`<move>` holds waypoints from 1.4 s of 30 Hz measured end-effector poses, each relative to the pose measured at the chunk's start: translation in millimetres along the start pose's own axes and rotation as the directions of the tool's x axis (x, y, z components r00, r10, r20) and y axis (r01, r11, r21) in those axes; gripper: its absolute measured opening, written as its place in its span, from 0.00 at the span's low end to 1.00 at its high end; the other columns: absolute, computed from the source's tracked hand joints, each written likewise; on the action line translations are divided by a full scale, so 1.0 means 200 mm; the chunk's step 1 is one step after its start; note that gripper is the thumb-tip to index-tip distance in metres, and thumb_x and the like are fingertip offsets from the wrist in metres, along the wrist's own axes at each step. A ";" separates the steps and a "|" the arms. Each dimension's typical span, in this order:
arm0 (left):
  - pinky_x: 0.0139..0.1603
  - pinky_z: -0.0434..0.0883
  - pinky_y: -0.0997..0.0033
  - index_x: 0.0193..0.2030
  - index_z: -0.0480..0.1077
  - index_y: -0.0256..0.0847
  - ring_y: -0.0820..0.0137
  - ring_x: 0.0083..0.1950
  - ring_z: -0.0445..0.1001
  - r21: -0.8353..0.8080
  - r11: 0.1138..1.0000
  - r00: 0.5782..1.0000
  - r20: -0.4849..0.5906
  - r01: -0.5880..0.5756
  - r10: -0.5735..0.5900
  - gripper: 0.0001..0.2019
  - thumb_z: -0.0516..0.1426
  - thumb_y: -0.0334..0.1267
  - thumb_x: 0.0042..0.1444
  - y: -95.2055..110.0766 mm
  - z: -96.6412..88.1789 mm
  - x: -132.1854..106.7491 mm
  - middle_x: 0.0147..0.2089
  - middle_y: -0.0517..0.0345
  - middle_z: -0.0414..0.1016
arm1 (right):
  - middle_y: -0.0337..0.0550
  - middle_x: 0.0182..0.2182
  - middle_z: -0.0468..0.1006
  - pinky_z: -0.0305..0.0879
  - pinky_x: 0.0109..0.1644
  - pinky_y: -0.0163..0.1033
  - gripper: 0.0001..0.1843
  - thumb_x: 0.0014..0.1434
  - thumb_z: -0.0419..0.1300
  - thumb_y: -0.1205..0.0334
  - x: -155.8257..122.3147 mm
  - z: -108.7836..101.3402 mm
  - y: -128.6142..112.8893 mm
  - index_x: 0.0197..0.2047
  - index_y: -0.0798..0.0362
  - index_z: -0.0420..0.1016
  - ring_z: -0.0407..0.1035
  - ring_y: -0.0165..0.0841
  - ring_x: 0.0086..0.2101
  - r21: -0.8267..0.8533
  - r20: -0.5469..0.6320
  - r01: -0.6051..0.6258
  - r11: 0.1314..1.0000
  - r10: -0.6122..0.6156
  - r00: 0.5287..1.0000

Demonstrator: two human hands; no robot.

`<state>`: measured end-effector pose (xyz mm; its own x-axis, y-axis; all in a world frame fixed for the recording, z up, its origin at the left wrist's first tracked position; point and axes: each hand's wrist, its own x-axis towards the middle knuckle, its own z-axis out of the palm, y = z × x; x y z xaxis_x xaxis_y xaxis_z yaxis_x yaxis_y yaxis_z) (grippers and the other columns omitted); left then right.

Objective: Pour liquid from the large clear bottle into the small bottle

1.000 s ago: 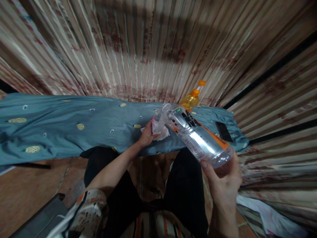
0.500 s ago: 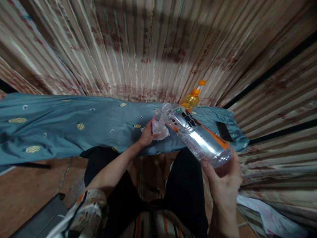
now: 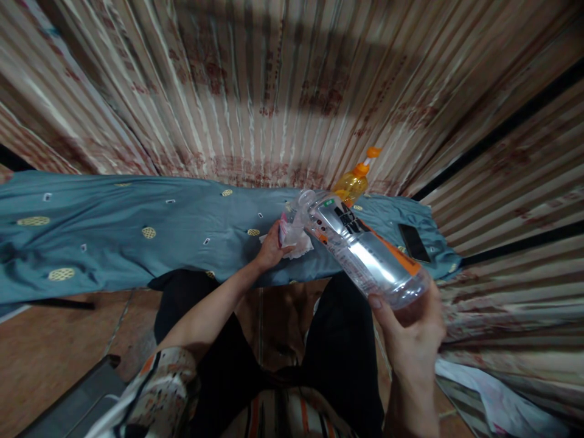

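My right hand [image 3: 413, 334] is wrapped round the base of a large clear plastic bottle [image 3: 371, 252] with a silver and orange label. The bottle is tilted, its neck pointing down and left. By the neck, my left hand [image 3: 271, 248] grips a small clear plastic thing with pink on it [image 3: 292, 228]; its exact kind is hard to make out. The two seem to meet there, but I cannot tell whether they touch. Beneath lies a crumpled white tissue [image 3: 302, 246], partly hidden by the left hand and what it holds.
A teal cloth with pineapple prints [image 3: 182, 243] covers the narrow surface before me. Behind the bottle stands a yellow pump bottle [image 3: 353, 184] with an orange top. A dark phone [image 3: 414, 242] lies at the right end. Patterned curtains [image 3: 255, 91] hang at the back and right.
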<state>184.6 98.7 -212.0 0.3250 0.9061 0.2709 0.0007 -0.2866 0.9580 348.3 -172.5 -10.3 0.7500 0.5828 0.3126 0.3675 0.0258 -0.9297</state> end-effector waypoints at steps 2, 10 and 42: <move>0.81 0.64 0.33 0.72 0.67 0.45 0.42 0.74 0.74 0.026 0.999 1.000 0.001 0.022 -0.022 0.49 0.80 0.38 0.43 0.01 0.00 0.00 0.71 0.41 0.75 | 0.58 0.64 0.80 0.70 0.73 0.63 0.59 0.44 0.83 0.39 0.00 0.00 0.01 0.74 0.51 0.71 0.78 0.54 0.62 0.000 0.005 0.000 1.000 0.000 1.000; 0.80 0.68 0.39 0.71 0.67 0.46 0.47 0.72 0.76 0.037 0.999 1.000 -0.001 -0.007 0.007 0.48 0.79 0.37 0.43 -0.01 0.00 0.00 0.69 0.45 0.77 | 0.59 0.64 0.80 0.71 0.72 0.63 0.58 0.45 0.82 0.38 -0.01 0.01 0.03 0.74 0.51 0.71 0.78 0.53 0.60 -0.034 -0.003 0.019 0.999 -0.020 1.000; 0.82 0.64 0.33 0.73 0.63 0.43 0.42 0.76 0.73 0.104 0.993 0.998 -0.032 0.055 -0.052 0.52 0.78 0.37 0.41 -0.04 0.00 -0.02 0.73 0.37 0.73 | 0.59 0.63 0.81 0.75 0.69 0.59 0.58 0.46 0.80 0.37 -0.02 0.05 0.04 0.74 0.54 0.72 0.79 0.54 0.59 -0.081 -0.022 0.019 0.997 -0.021 1.000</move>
<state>184.2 97.1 -220.8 0.2940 0.9293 0.2237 0.1166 -0.2672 0.9566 342.2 -165.9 -20.6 0.7541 0.5640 0.3366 0.4252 -0.0287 -0.9046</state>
